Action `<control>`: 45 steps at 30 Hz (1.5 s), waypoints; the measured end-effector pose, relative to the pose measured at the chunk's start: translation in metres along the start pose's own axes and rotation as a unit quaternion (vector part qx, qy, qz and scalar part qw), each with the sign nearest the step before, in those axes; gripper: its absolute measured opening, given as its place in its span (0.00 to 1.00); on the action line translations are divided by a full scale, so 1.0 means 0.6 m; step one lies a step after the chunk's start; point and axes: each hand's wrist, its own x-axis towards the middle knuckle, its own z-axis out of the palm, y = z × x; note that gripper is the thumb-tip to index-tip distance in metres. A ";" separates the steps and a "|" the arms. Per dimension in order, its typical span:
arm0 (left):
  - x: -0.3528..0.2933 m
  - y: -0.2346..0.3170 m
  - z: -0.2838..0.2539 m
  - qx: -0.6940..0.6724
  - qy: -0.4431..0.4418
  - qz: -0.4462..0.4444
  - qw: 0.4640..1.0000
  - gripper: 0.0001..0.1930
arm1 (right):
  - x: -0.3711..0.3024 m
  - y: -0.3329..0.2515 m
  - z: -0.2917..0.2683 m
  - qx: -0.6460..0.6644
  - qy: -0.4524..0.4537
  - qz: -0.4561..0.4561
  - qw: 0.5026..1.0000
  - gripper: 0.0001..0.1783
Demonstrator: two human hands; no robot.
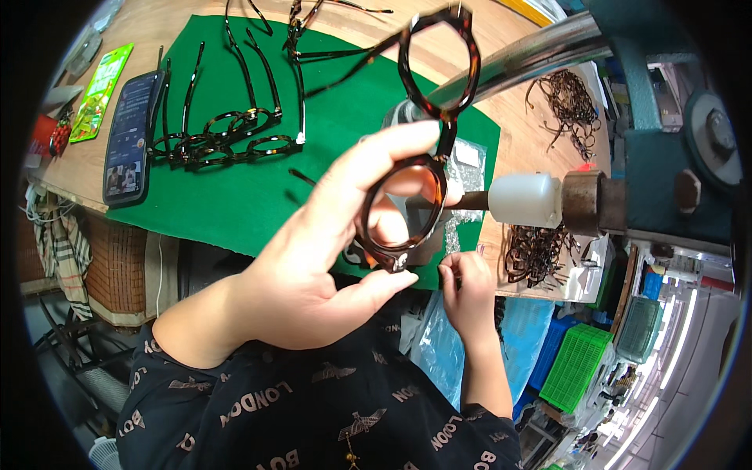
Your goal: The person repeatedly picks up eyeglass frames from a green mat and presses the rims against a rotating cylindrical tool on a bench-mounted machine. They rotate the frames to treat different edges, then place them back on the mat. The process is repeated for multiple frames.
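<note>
My left hand [301, 274] is raised over the bench and closed on a tortoiseshell eyeglass frame [448, 142]. The thumb presses near the lower hinge and the fingers reach behind the lower rim. The frame stands almost on end, one rim above the other, with a temple stretching left from the upper one. My right hand [470, 291] is lower and to the right, at the mat's near edge, its fingers curled; whatever they may hold is hidden. Several similar eyeglass frames [251, 117] lie with temples upward on the green mat [211, 205].
Right of the mat, a machine holds a white plastic cylinder [523, 198] below a thick metal bar [540, 51]. Tangled frames lie in a far pile [572, 102] and a near pile [536, 262]. A phone [129, 141] and green packet [102, 92] are at left.
</note>
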 end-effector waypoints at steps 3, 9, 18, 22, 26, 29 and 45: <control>0.000 -0.001 0.008 -0.069 -0.030 -0.044 0.996 0.46 | 0.005 -0.023 -0.015 -0.073 -0.046 -0.026 0.996 0.05; -0.011 -0.012 0.028 -0.104 -0.058 -0.067 0.991 0.45 | 0.050 -0.135 -0.073 0.318 0.022 -0.109 0.941 0.06; -0.007 -0.004 0.022 0.084 -0.051 0.041 0.994 0.41 | 0.082 -0.150 -0.070 0.250 0.052 -0.219 0.942 0.05; -0.009 -0.004 0.025 0.036 -0.054 0.001 0.998 0.41 | 0.081 -0.153 -0.074 0.231 0.065 -0.218 0.946 0.04; -0.011 -0.010 0.028 -0.060 -0.060 -0.055 0.995 0.41 | 0.082 -0.152 -0.074 0.220 0.076 -0.220 0.947 0.04; -0.008 -0.007 0.028 -0.098 -0.058 -0.085 0.990 0.42 | 0.084 -0.154 -0.077 0.216 0.074 -0.212 0.950 0.04; -0.007 -0.006 0.035 -0.142 -0.034 -0.111 0.983 0.43 | 0.083 -0.154 -0.083 0.270 0.031 -0.135 0.953 0.04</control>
